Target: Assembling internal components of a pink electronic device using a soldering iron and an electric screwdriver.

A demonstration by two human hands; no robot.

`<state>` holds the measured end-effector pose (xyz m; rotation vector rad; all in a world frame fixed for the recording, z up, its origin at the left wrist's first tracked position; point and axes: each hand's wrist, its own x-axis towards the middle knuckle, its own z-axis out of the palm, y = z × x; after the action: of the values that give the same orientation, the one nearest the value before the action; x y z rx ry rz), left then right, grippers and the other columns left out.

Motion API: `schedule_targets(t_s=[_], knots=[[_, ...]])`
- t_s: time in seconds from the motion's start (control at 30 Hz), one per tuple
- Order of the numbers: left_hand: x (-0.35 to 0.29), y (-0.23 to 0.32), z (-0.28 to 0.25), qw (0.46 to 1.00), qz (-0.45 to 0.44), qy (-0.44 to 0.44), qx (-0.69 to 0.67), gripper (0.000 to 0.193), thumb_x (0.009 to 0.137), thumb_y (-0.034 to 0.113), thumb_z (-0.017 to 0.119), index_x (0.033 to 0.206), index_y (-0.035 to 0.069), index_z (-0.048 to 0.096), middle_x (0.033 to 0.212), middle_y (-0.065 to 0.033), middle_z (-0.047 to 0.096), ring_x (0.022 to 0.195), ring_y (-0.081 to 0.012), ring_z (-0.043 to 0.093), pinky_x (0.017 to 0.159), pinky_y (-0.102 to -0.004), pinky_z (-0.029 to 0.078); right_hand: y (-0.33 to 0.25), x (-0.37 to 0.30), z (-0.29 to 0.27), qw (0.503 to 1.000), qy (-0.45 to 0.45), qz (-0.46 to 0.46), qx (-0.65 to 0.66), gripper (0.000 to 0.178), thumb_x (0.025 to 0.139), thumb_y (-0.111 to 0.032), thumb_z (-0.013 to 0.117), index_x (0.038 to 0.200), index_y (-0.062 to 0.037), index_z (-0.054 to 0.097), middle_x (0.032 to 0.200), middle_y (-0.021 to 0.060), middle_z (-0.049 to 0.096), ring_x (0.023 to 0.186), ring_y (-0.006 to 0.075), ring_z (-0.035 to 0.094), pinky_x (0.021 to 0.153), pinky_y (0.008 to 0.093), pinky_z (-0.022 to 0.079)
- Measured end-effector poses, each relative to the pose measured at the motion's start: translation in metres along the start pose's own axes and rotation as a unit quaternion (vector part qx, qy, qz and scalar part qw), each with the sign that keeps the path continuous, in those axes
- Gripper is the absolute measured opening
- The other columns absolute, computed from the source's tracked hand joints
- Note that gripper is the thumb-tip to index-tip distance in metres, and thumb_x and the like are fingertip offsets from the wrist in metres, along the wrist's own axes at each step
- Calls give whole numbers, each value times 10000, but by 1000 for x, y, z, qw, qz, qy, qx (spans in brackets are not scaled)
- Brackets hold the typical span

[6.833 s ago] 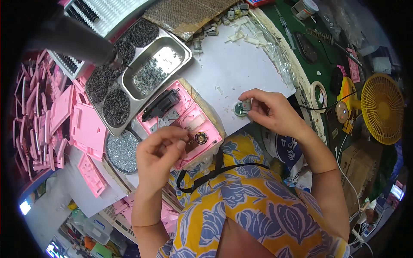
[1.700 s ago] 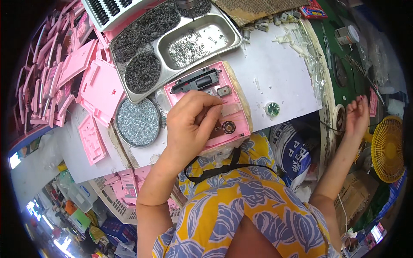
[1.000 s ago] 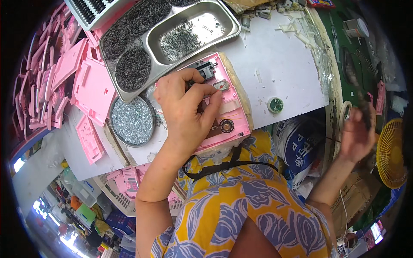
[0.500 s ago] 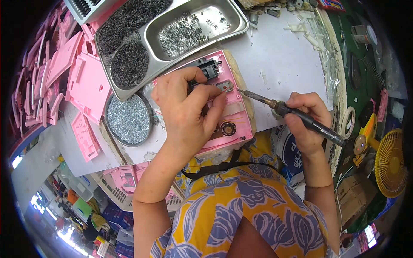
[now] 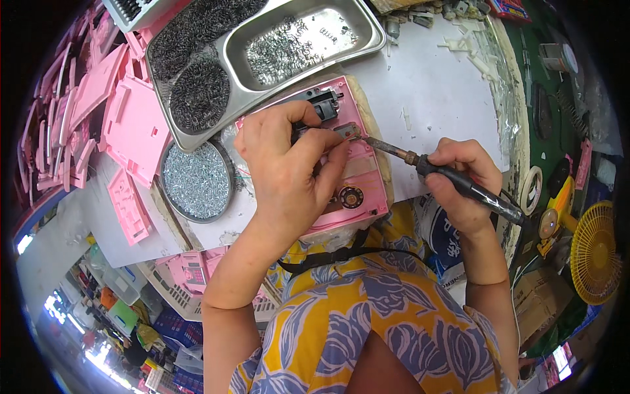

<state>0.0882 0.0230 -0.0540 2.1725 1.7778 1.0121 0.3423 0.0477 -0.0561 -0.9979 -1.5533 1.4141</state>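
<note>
A pink plastic housing [image 5: 371, 172] lies in front of me, with a black mechanism [image 5: 326, 104] at its far end and a small round speaker-like disc [image 5: 351, 197] at its near end. In my right hand [image 5: 467, 180] is a soldering iron [image 5: 453, 180], gripped by its black handle. Its tip points left and meets the edge of a small grey metal part [image 5: 346, 129] in the housing. My left hand [image 5: 289, 154] reaches over the housing, thumb and forefinger pinched beside that grey part. Whatever lies between those fingertips is too small to make out.
A steel tray [image 5: 377, 47] of dark springs stands beyond the housing. A round dish of small screws [image 5: 197, 182] sits to the left, near piled pink casings [image 5: 134, 128]. White plastic bits [image 5: 482, 64], a tape roll [image 5: 531, 190] and a yellow fan [image 5: 596, 253] are on the right.
The soldering iron's tip has shifted slightly left, closer against the grey part. My left hand keeps its pinch in nearly the same place.
</note>
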Motion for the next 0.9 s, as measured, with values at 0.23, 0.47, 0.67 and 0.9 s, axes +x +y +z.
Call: schedule_targets(t_s=[0.23, 0.47, 0.67, 0.9], knots=[[0, 0, -2, 1000, 1, -12, 10, 167, 722, 113, 832, 866, 100, 748, 1021, -70, 578, 970, -275, 517, 868, -388, 383, -9, 26, -18, 968, -118, -171, -142, 276, 751, -13, 828, 995, -20, 701, 754, 62, 652, 586, 138, 542, 546, 269, 393], [1, 1, -2, 1000, -1, -9, 13, 172, 717, 114, 836, 866, 101, 751, 1026, -72, 581, 971, -270, 520, 869, -390, 380, -11, 18, -23, 986, -40, -148, -68, 297, 741, 24, 813, 1010, 2, 689, 738, 65, 620, 608, 132, 528, 544, 266, 363], [0, 2, -3, 1000, -3, -11, 17, 172, 711, 116, 838, 860, 112, 751, 1018, -65, 588, 962, -265, 524, 873, -391, 374, -11, 17, -28, 986, -33, -149, -70, 292, 744, 18, 809, 1009, 3, 686, 738, 69, 620, 611, 135, 533, 551, 268, 368], [2, 4, -4, 1000, -7, -15, 23, 164, 715, 130, 835, 852, 116, 749, 1020, -60, 588, 961, -261, 523, 892, -397, 358, -15, 18, -29, 985, -33, -148, -78, 298, 744, 9, 814, 1013, -9, 686, 755, 76, 643, 611, 141, 545, 551, 267, 378]])
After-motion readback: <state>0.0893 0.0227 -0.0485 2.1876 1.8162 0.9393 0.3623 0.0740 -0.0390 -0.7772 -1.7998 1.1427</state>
